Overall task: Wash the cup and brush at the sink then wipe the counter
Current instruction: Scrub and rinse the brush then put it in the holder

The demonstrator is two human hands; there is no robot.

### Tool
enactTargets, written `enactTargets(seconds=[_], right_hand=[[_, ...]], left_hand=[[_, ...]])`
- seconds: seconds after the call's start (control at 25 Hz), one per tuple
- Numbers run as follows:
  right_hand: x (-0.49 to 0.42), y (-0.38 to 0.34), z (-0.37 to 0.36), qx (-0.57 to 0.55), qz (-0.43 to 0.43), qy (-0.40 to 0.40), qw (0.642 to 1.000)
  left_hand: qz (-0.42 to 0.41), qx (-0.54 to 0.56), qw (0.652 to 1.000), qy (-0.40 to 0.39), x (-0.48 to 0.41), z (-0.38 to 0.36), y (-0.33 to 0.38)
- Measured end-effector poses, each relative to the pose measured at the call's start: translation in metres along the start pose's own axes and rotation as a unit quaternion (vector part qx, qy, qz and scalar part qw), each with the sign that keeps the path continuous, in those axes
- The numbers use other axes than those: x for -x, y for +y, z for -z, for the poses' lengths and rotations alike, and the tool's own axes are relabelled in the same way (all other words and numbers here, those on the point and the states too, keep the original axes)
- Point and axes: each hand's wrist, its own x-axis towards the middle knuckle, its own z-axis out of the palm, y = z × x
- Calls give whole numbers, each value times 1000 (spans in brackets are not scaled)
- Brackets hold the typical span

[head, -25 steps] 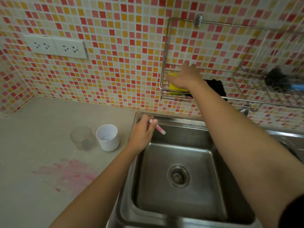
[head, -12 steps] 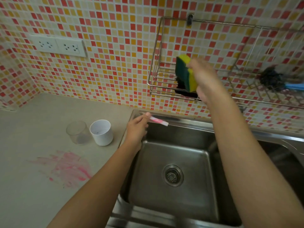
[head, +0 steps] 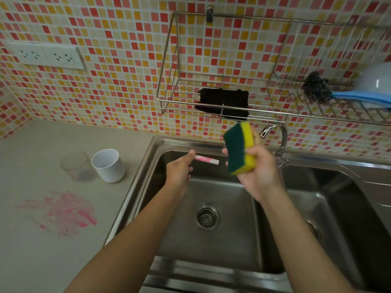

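Over the sink (head: 222, 240), the likely light, stiff brush (head: 206, 159) is pinched at its end by the left hand (head: 179, 170), a soft sponge (head: 239, 151) gripped by the right hand (head: 260, 174).

1. The white cup (head: 108, 165) stood upright, mouth up, on the counter (head: 31, 261) near the sink's (head: 232, 240) left edge.
2. The brush (head: 207, 159), thin, white and smeared pink, lay about level over the sink's back-left corner, pinched in the left hand (head: 178, 172).
3. The counter bore a pink smear (head: 61, 212) near its front.
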Motion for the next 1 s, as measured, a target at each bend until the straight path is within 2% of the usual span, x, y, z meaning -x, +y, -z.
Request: enactTargets(seconds=[0.04, 0.08, 0.12, 0.16, 0.2, 0.24, 0.36, 0.44, 0.56, 0.68, 0.8, 0.92, 1.0], right_hand=[[-1, 14, 5, 214, 54, 46, 974], [-3, 30, 10, 418, 120, 61, 899], [-5, 46, 18, 558, 173, 48, 810], [-8, 58, 25, 644, 196, 33, 739], [-11, 68, 32, 698, 199, 30, 688], [-13, 75, 38, 730, 199, 40, 653], [-21, 86, 50, 780, 244, 86, 570], [-24, 89, 57, 800, 280, 83, 524], [-25, 92, 66, 806, 319, 82, 491], [-21, 101, 66, 793, 345, 89, 494], [-17, 113, 67, 791, 357, 55, 494], [-21, 115, 68, 778, 336, 87, 524], [-23, 118, 68, 778, 331, 90, 527]], left_hand=[[1, 1, 1000, 1, 2, -3, -1], [4, -1, 1000, 2, 4, -7, -2], [9, -1, 1000, 3, 6, -10, -3], [18, 1, 1000, 3, 9, -14, -3], [28, 5, 1000, 3, 10, -17, -4], [37, 4, 999, 1, 11, -18, -4], [61, -35, 997, -30, 10, -16, -4], [85, -61, 992, -65, 9, -12, -2], [125, -70, 984, -105, 9, -6, -2], [162, -28, 982, -98, 11, -5, -4], [197, 30, 975, -102, 12, -4, -6], [236, 49, 964, -115, 15, -6, -8], [254, 57, 958, -117, 15, -6, -9]])
